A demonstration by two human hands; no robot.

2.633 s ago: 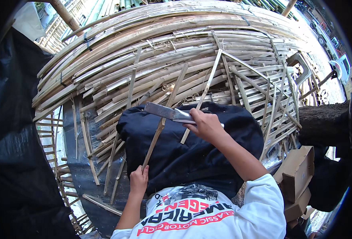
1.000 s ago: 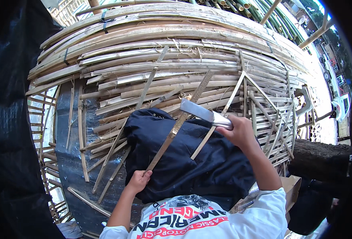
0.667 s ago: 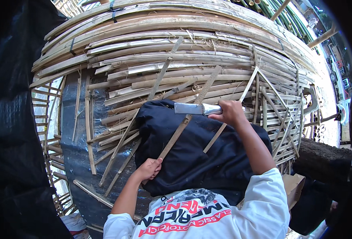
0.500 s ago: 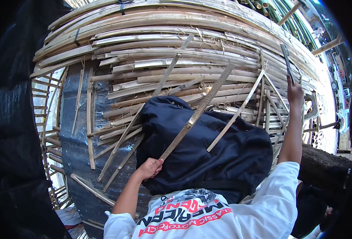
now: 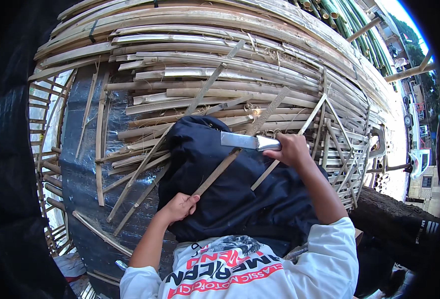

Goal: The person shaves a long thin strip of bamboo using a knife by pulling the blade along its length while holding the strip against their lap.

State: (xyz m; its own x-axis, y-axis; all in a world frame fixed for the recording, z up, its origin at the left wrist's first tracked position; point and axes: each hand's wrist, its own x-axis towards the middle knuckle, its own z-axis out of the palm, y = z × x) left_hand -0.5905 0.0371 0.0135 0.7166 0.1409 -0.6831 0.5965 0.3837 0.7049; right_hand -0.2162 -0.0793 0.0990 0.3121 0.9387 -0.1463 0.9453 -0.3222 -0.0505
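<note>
My left hand (image 5: 179,207) is closed around the near end of a split bamboo strip (image 5: 217,174), which slants up and away to the right across a dark cloth (image 5: 274,209) over my lap. In my right hand (image 5: 294,149) is the handle of a wide, flat-bladed knife (image 5: 239,141). The shiny blade points left and lies across the strip at about its middle, hiding a short piece of it. Whether the blade touches the strip I cannot tell. Another bamboo strip (image 5: 265,175) rests on the cloth, just right of the held one.
A big stack of split bamboo (image 5: 195,72) fills the far side. Loose strips lean over a dark sheet (image 5: 78,184) at the left. A bamboo rack (image 5: 43,129) stands beyond it. Green poles (image 5: 342,25) lie at the far right, and a dark log (image 5: 379,209) at the near right.
My right hand has swung the knife down and inward from the far right, bringing it across the bamboo strip. My left hand keeps its hold on the strip's near end.
</note>
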